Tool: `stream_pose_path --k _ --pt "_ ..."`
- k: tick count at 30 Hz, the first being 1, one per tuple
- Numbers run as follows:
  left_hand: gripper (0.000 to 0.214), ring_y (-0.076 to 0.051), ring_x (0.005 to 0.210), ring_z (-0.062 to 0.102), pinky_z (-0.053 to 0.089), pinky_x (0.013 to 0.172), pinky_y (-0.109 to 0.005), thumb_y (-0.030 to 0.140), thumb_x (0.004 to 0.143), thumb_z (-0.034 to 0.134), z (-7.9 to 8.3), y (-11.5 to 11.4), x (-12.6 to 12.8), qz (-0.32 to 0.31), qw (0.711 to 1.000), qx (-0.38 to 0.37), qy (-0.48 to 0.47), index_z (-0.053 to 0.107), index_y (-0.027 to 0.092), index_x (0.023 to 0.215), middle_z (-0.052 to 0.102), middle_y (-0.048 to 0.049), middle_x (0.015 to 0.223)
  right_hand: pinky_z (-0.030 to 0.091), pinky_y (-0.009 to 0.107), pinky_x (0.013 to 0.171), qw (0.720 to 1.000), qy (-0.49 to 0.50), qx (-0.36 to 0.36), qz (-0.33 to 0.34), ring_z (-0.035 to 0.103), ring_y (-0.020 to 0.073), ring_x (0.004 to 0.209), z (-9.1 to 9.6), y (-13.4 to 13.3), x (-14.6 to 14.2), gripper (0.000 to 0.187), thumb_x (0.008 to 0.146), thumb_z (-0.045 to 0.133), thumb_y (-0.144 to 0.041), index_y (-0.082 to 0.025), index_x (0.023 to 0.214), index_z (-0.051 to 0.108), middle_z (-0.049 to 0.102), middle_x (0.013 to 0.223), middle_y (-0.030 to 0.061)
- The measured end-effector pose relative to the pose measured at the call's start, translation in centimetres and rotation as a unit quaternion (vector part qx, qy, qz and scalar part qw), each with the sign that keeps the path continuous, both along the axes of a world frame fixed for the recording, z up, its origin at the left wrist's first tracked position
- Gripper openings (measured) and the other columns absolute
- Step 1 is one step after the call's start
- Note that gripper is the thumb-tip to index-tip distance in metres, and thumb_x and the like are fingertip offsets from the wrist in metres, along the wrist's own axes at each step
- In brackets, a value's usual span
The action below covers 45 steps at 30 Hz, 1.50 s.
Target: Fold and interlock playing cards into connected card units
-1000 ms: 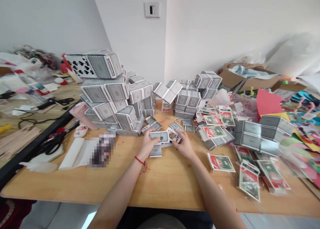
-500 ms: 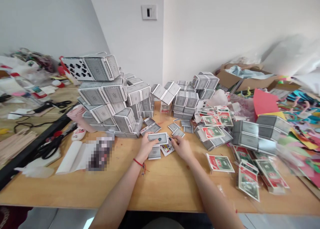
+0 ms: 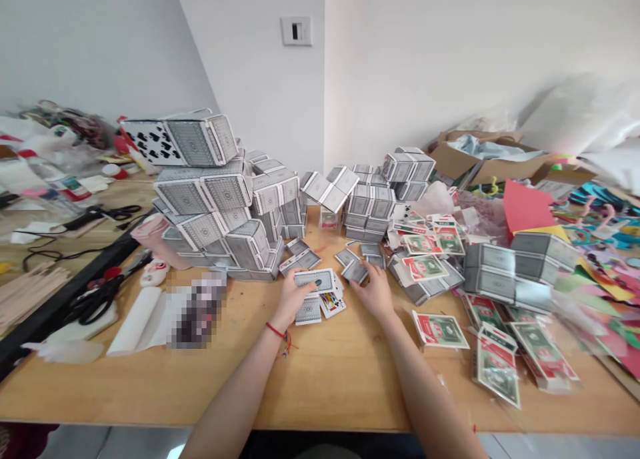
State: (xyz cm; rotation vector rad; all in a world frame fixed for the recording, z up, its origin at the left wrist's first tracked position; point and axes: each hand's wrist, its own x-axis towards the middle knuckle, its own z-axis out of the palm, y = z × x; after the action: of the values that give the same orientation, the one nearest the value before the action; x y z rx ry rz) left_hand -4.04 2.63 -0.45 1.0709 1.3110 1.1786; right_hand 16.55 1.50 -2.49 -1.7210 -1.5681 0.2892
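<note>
My left hand (image 3: 294, 297) grips a stack of playing cards (image 3: 320, 281) with grey patterned backs, its thumb lying on top. Under and beside that stack, a face-down card (image 3: 309, 310) and a face-up picture card (image 3: 332, 303) rest on the table. My right hand (image 3: 374, 291) is at a small piece of folded cards (image 3: 354, 271), thumb and forefinger apart at its right edge, and the piece still lies on the table. More folded card pieces (image 3: 300, 256) lie just beyond my left hand, and others (image 3: 373, 253) beyond my right.
Stacked blocks built of cards (image 3: 203, 192) rise at the left; more card blocks (image 3: 370, 209) stand back right. Red and green card boxes (image 3: 440, 329) lie at the right. Scissors (image 3: 95, 299) and rolled white paper (image 3: 135, 322) are on the left. A cardboard box (image 3: 493, 153) sits far right.
My right hand has moved from the end of the card stack to the right, to the folded card piece. My left hand keeps holding the stack. The view has shifted slightly.
</note>
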Motion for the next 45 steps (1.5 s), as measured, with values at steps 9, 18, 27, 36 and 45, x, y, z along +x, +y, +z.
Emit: stream_pose_path --k 9,18,27,36,45 --pt "0.04 -0.014 0.066 0.06 0.049 0.055 -0.025 0.019 0.053 0.068 0.2 0.2 -0.2 0.032 0.997 -0.031 -0.058 0.05 0.017 0.089 0.062 -0.0021 0.079 0.041 0.035 0.084 0.973 0.118 0.042 0.193 0.049 0.0216 0.096 2.3 -1.6 -1.6 0.05 0.063 0.063 -0.023 -0.022 0.111 0.051 0.049 0.101 0.0065" --pt "0.039 -0.015 0.069 0.061 0.05 0.06 -0.027 0.018 0.054 0.067 -0.1 0.5 -0.7 0.041 0.998 -0.012 -0.048 0.05 0.018 0.089 0.062 -0.0019 0.081 0.043 0.035 0.082 0.967 0.136 0.032 0.212 0.049 0.0209 0.095 2.2 -1.6 -1.7 0.051 0.063 0.062 -0.018 -0.024 0.112 0.051 0.046 0.103 0.0065" --pt "0.038 -0.015 0.071 0.058 0.046 0.066 -0.026 0.015 0.051 0.068 0.5 0.2 -0.2 0.0 0.999 0.017 0.028 0.051 0.017 0.085 0.059 0.0003 0.075 0.039 0.036 0.089 0.96 0.136 0.006 0.243 0.045 0.0212 0.103 2.0 -1.7 -2.0 0.053 0.065 0.06 -0.016 -0.024 0.115 0.048 0.043 0.108 0.0072" --pt "0.035 -0.014 0.072 0.056 0.043 0.067 -0.026 0.018 0.053 0.067 1.2 -0.5 0.0 -0.078 0.996 0.012 0.034 0.05 0.018 0.084 0.058 0.0015 0.076 0.036 0.037 0.093 0.956 0.099 0.006 0.276 0.044 0.0226 0.108 2.6 -2.0 -2.6 0.057 0.063 0.066 -0.024 -0.023 0.116 0.045 0.047 0.112 0.0079" --pt "0.033 -0.013 0.072 0.054 0.042 0.067 -0.025 0.015 0.056 0.064 0.6 -0.3 -0.6 -0.093 0.992 0.035 0.079 0.049 0.018 0.085 0.055 0.002 0.077 0.039 0.037 0.088 0.956 0.091 -0.013 0.278 0.05 0.022 0.102 2.3 -2.0 -2.4 0.055 0.063 0.064 -0.023 -0.021 0.114 0.044 0.054 0.109 0.008"
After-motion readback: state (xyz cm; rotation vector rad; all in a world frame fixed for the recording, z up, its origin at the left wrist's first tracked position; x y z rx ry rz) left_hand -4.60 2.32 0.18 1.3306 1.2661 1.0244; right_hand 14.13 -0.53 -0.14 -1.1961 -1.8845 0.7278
